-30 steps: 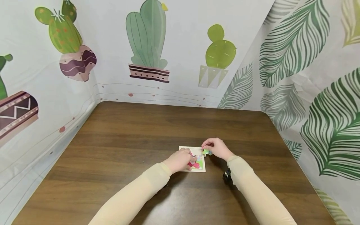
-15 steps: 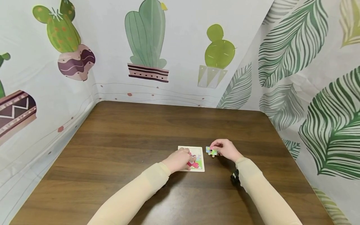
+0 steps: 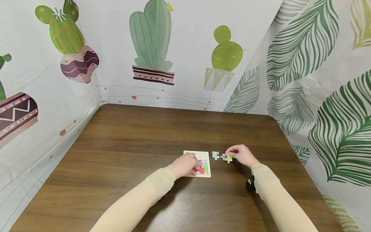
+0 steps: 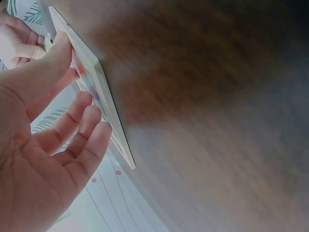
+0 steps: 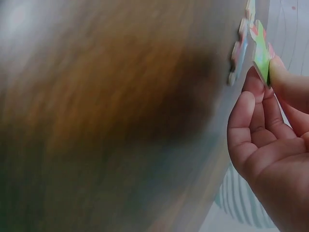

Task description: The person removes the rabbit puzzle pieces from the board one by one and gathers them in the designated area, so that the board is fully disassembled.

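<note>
My left hand (image 3: 184, 165) rests on a small square jigsaw board (image 3: 209, 166) with a pale rim and a pink and green picture, covering its left part. In the left wrist view its fingers are lightly bent at the board's surface (image 4: 110, 92). To the right, my right hand (image 3: 242, 155) pinches a green and pink puzzle piece (image 3: 229, 158) between thumb and fingers. The right wrist view shows that green piece (image 5: 261, 54) tilted above the table. A blue puzzle piece (image 3: 215, 154) lies between the board and my right hand.
A brown wooden table (image 3: 150, 129) carries everything. Behind it hangs a white wall cloth (image 3: 191, 48) printed with cacti and leaves. A black device (image 3: 250, 183) sits under the right wrist.
My right hand has moved rightward from the board's right edge, still with a puzzle piece. The blue piece now lies uncovered on the table. My left hand has stayed on the board.
</note>
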Tool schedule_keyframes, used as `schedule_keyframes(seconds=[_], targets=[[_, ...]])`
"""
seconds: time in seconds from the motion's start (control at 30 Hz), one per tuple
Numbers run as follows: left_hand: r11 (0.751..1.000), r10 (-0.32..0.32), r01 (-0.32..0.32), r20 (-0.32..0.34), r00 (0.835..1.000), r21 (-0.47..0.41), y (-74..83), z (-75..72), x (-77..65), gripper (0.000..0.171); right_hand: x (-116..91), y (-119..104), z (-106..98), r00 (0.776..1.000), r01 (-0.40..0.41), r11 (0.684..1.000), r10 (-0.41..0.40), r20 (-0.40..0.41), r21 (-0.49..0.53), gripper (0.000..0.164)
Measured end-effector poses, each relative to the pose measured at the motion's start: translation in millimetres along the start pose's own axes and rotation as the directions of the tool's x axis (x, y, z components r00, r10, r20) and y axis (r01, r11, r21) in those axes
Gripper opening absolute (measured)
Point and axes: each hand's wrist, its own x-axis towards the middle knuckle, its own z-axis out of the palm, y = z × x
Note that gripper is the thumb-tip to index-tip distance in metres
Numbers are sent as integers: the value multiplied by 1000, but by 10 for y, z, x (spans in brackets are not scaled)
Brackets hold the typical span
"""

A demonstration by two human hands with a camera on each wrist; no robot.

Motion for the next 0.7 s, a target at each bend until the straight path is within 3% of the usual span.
schedule_keyframes(seconds=[0.47,0.7], targets=[[998,22,-22,4,1000,60,5,2,14,42,-95,172,-119,998,-51,998,50,-26,-38,10],[998,20,-20,12,1000,55,15,-13,13,41,-91,195,-93,998,-31,995,26,-55,-95,9]])
